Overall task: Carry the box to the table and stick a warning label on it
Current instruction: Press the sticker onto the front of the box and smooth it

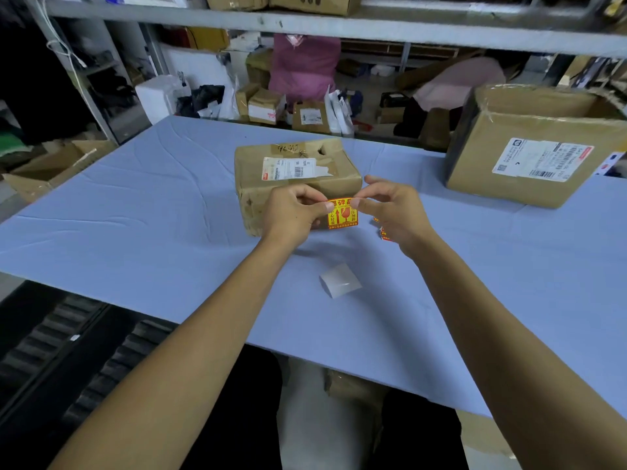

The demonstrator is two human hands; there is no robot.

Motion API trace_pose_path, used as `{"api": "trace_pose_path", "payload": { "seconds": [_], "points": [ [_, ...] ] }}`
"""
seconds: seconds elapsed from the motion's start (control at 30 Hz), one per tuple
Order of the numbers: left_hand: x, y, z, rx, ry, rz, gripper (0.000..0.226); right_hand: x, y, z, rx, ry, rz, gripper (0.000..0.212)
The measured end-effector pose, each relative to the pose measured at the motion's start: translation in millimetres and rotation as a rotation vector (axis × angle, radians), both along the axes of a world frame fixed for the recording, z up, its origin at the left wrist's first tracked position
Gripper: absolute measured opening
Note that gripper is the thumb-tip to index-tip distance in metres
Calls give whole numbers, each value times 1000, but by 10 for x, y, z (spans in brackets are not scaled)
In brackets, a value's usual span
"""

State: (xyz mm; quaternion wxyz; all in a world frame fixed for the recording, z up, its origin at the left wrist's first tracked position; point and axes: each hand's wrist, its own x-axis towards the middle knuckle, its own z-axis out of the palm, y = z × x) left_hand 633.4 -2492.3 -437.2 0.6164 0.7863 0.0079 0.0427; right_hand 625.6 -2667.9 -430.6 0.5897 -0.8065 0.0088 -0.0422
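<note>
Both bare forearms reach from the bottom corners of the frame toward its centre, converging there. The left hand (291, 212) has its fingers curled, thumb and forefinger pinching the left upper edge of the warning label (343, 217). The right hand (393, 212) pinches the label's right upper corner, its other fingers loosely spread above.

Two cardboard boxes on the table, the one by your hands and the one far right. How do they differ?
The small box is closed and dented, with a hole torn in its top; the large box stands open and holds its shape better. The small box carries its shipping slip on top, the large box on its side. The left hand and right hand hold the warning label at the small box only. Both are brown cardboard on the blue table.
</note>
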Motion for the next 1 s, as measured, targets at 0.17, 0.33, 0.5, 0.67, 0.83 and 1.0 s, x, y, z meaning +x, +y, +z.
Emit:
{"api": "trace_pose_path", "payload": {
  "seconds": [0.17, 0.33, 0.5, 0.67, 0.83, 1.0],
  "points": [
    [31, 4, -33, 3, -1, 21, 17, 0, 32, -11, 74, -22, -11, 5],
    [-19, 107, -56, 17, -38, 46, 20, -29, 100, -73, 39, -38, -6, 6],
    [-93, 193, -76, 57, -65, 70, 21, -70, 190, -152, -4, -56, -21, 4],
    [-129, 175, -43, 164, -115, 87, 19, -117, 257, -206, -65, -130, -87, 4],
    [-111, 206, -68, 217, -150, 112, 11, -169, 305, -209, -138, -193, -99, 10],
    [-121, 183, -65, 281, -188, 135, 7, -174, 341, -197, -212, -213, -143, 3]
  ]
}}
